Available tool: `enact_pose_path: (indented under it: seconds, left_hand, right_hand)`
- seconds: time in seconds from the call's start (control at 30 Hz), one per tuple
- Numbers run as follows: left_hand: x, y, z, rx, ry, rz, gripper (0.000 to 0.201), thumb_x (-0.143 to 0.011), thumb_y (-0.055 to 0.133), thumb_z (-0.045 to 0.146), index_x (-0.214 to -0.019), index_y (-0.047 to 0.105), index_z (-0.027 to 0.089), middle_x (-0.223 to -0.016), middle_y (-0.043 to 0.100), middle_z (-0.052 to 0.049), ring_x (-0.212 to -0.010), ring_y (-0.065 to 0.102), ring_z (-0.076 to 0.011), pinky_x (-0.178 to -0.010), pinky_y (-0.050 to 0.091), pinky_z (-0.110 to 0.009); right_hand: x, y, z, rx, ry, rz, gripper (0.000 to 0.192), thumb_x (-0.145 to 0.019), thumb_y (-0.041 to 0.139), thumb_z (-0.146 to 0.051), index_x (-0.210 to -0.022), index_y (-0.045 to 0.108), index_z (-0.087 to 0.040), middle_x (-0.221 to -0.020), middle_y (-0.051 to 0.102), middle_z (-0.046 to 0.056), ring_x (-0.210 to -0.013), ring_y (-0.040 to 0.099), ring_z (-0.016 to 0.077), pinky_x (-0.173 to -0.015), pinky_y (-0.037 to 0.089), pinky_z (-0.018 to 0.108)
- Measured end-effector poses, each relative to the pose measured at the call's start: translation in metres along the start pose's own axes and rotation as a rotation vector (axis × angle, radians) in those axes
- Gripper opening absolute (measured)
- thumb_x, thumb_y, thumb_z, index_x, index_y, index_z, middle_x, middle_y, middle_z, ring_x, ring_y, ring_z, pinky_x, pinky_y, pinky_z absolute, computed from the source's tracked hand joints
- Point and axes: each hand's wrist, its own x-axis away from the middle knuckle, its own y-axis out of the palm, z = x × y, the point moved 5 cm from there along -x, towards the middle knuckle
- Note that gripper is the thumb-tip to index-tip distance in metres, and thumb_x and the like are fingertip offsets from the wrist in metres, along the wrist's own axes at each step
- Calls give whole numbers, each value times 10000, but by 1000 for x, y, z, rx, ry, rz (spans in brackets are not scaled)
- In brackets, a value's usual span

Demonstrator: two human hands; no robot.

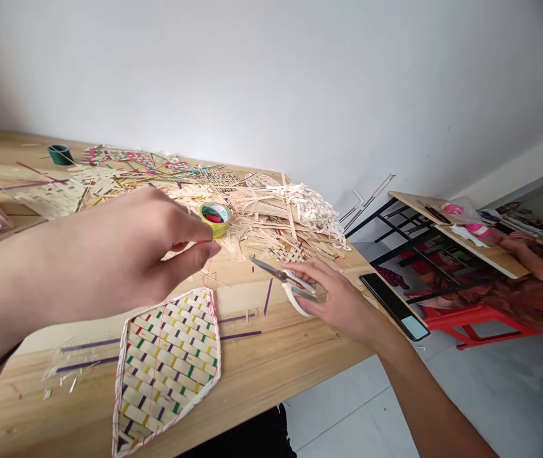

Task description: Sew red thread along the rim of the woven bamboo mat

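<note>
My left hand (123,254) is raised above the wooden table (271,362), its thumb and fingers pinched on a thin red thread (205,275) that runs down to a woven mat (169,362). The mat is leaf-shaped, pale with coloured squares and a red stitched rim, and lies flat near the front edge. My right hand (335,302) rests on the table to the right and grips the white handles of a pair of scissors (284,280), whose blades point left and look nearly closed.
A heap of pale bamboo strips (271,216) and woven pieces covers the back of the table, with a yellow-green tape roll (215,218) and a dark green roll (60,154). A phone (394,305) lies at the right edge. Another person sits at a second table (462,245).
</note>
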Motion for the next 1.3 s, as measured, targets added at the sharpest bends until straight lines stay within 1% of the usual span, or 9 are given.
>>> enact_pose_path:
  seconds: [0.07,0.17,0.37,0.47,0.57,0.67,0.8,1.03,1.3]
  left_hand:
    - [1,8,8,-167,168,-151,440,-974,509,282,-548,536,179,-516,474,98,-460,425,-31,-557,259,-170]
    - [2,7,12,-321,248,-141,472,-1000,413,309,-574,544,154,-516,412,121,-469,481,-23,-626,301,-173]
    - [1,5,16,-386,96,-159,501,-958,386,382,-528,486,145,-493,351,141,-623,735,-76,-634,375,-160]
    - [2,7,18,-306,24,-177,496,-934,363,411,-531,475,143,-511,430,126,-845,809,-143,-582,324,-124]
    - [2,11,21,-238,31,-185,499,-930,353,399,-567,522,102,-568,533,102,-964,810,-191,-560,278,-118]
    - [0,13,22,-269,55,-202,497,-944,386,382,-592,562,79,-596,578,96,-943,816,-197,-584,324,-135]
    - [-3,13,22,-318,69,-192,485,-963,417,372,-563,521,119,-600,592,94,-927,824,-179,-630,399,-134]
    - [-1,13,25,-384,164,-154,489,-954,346,362,-554,486,119,-525,392,124,-878,821,-188,-670,371,-156]
    - [-1,11,25,-411,157,-99,606,-945,302,436,-668,652,27,-561,529,99,-882,825,-217,-667,369,-177]
  right_hand:
    - [11,5,-13,-50,7,-55,457,-916,739,-237,-1353,672,-352,-1282,663,82,-1191,699,269,-1046,587,424]
    - [22,18,-26,-72,45,-140,567,-789,910,-249,-1303,703,-373,-1256,638,65,-1169,703,272,-1052,589,427]
    - [17,45,-48,-120,56,-231,567,-739,966,-216,-1234,716,-332,-1173,619,30,-1087,712,234,-1022,590,383]
    - [8,58,-58,-137,35,-241,519,-781,946,-221,-1238,717,-306,-1145,628,21,-1074,713,224,-1003,583,368]
    - [0,66,-65,-126,2,-235,444,-835,900,-205,-1233,719,-284,-1117,629,25,-1043,712,220,-966,587,358]
    - [-4,70,-68,-110,-19,-224,410,-841,889,-210,-1211,724,-274,-1091,621,29,-990,711,220,-916,596,357]
    - [-5,71,-69,-88,-42,-206,377,-850,847,-158,-1191,731,-269,-1072,622,28,-961,708,210,-886,589,344]
    - [-5,76,-67,-93,-37,-191,320,-859,851,-162,-1150,753,-252,-1070,626,26,-930,701,189,-842,575,302]
    - [-8,76,-65,-48,-43,-191,295,-836,895,-210,-1104,782,-257,-984,622,14,-882,695,190,-808,555,303]
